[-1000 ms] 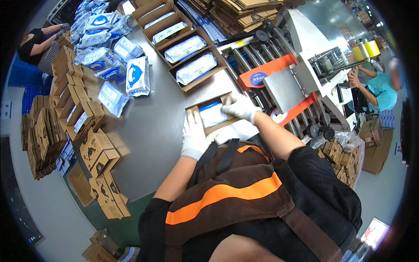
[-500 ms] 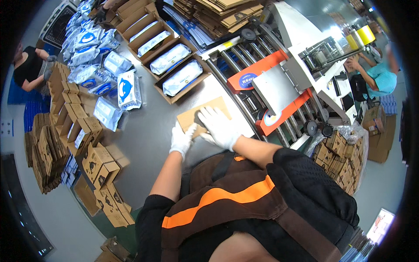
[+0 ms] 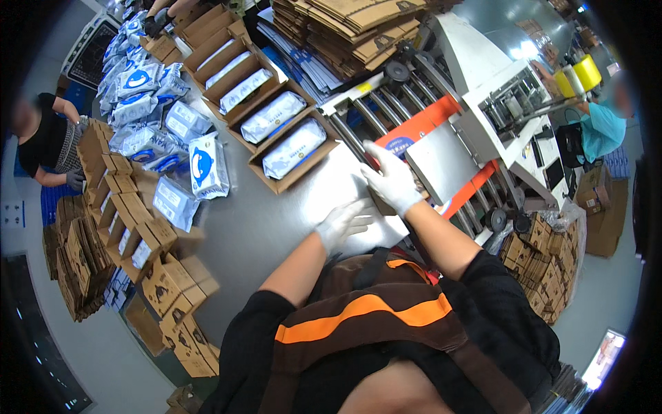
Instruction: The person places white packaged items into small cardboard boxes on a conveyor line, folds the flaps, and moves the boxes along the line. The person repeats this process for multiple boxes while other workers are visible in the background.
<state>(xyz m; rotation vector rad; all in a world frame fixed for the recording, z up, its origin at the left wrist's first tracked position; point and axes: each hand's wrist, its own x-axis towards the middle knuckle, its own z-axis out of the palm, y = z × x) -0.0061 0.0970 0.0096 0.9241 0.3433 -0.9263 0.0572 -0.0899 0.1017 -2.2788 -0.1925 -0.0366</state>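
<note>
My left hand (image 3: 345,224), in a white glove, is held low over the bright metal table (image 3: 248,241), fingers stretched out and holding nothing. My right hand (image 3: 394,181), gloved too, is at the entry of the roller machine (image 3: 441,162), beside its orange side guide. Its fingers are apart. Below its palm a narrow brown edge (image 3: 380,204) shows, perhaps of a cardboard box; most of it is hidden. Beyond my left hand stands an open cardboard box (image 3: 295,153) with a white and blue pouch inside, at the near end of a row of similar boxes.
Plastic pouches (image 3: 148,124) are heaped at the far left, with open cartons (image 3: 127,214) along the left edge. Flattened cardboard (image 3: 352,24) is stacked behind the rollers. One person (image 3: 48,138) stands at left, another (image 3: 600,138) at right; gloved hands (image 3: 160,21) work at the far end.
Both my hands have moved right, the right one to the rollers. The closed cardboard box they pressed on has left the table spot where it lay.
</note>
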